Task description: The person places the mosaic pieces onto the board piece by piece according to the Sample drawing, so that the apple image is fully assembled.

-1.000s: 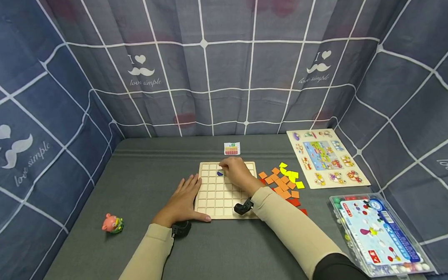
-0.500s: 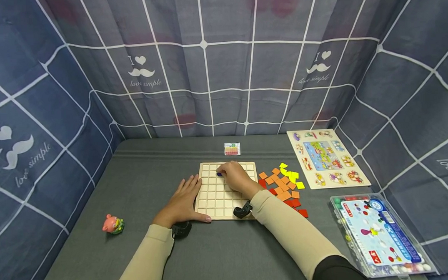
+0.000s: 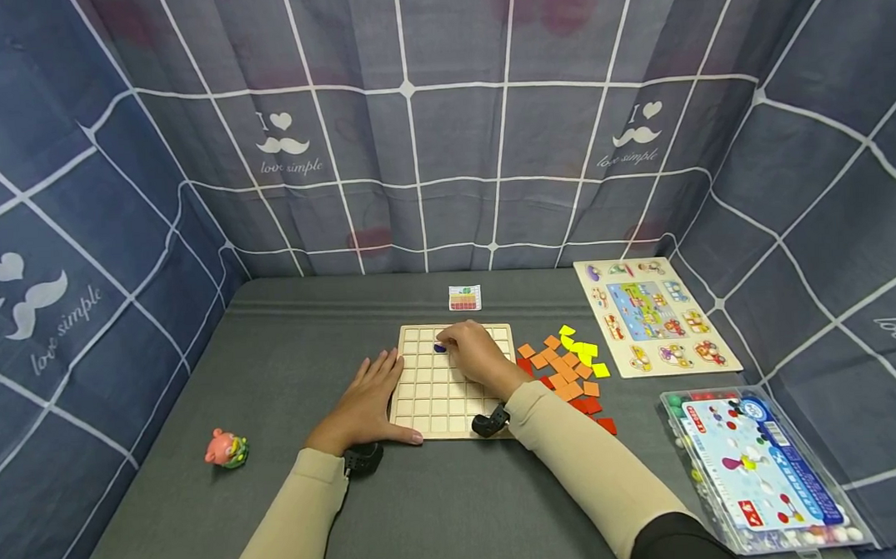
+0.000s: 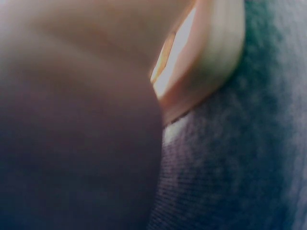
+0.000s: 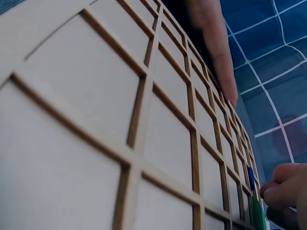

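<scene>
A light wooden grid board [image 3: 416,398] lies on the grey table. My left hand [image 3: 363,400] rests spread at its left side, thumb along the near corner and fingertips at the left edge. My right hand [image 3: 475,353] is over the far part of the board, fingers curled. Its fingertips are right at a small blue piece [image 3: 439,348], partly covered in the head view. In the right wrist view, a green piece [image 5: 258,213] shows below the blue one, close to the fingertips. I cannot tell whether the fingers pinch either piece. The left wrist view is blurred.
Orange tiles [image 3: 568,370], yellow tiles [image 3: 586,348] and red tiles [image 3: 589,405] lie right of the board. A printed card [image 3: 465,298] is behind it. Farther right are a picture puzzle board [image 3: 609,360] and a clear plastic box [image 3: 764,466]. A pink pig figurine [image 3: 226,448] stands left.
My right hand has come down and nearer, its fingertips covering most of the blue piece half a second ago, then shifting slightly right. The left hand has stayed still.
</scene>
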The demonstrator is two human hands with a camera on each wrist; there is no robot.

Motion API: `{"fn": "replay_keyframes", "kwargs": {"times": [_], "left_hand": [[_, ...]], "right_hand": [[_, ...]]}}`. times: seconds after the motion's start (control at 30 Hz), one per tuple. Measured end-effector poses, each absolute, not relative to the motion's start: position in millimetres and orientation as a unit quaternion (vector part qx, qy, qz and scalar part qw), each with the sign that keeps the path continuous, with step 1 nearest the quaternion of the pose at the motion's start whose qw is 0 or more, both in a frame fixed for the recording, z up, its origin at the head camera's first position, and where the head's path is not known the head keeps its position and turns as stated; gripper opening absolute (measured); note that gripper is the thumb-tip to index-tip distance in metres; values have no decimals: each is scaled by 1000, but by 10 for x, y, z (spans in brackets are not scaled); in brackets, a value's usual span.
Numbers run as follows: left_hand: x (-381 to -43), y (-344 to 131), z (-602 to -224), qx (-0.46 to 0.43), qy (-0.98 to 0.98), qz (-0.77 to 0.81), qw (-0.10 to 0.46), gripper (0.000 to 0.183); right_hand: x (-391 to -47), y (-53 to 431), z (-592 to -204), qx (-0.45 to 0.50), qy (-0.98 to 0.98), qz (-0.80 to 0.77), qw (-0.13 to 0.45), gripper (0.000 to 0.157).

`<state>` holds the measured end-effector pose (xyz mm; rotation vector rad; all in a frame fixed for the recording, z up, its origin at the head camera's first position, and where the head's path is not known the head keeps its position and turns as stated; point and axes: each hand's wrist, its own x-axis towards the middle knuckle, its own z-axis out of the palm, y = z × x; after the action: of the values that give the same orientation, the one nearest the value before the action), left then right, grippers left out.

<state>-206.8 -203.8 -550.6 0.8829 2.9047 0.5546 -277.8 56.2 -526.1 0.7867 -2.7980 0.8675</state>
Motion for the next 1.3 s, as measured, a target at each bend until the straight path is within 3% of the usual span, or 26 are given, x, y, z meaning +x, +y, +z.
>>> {"fn": "replay_keyframes", "kwargs": {"times": [0.5, 1.3], "left_hand": [[-2072, -2029, -5500, 287, 940, 181, 29, 150], [-2071, -2039, -5507, 284, 941, 182, 33, 151]], "right_hand": [[-2808, 991, -5252, 230, -918, 317, 53, 29], [-2903, 2121, -5161, 139, -945, 289, 60, 26]]}}
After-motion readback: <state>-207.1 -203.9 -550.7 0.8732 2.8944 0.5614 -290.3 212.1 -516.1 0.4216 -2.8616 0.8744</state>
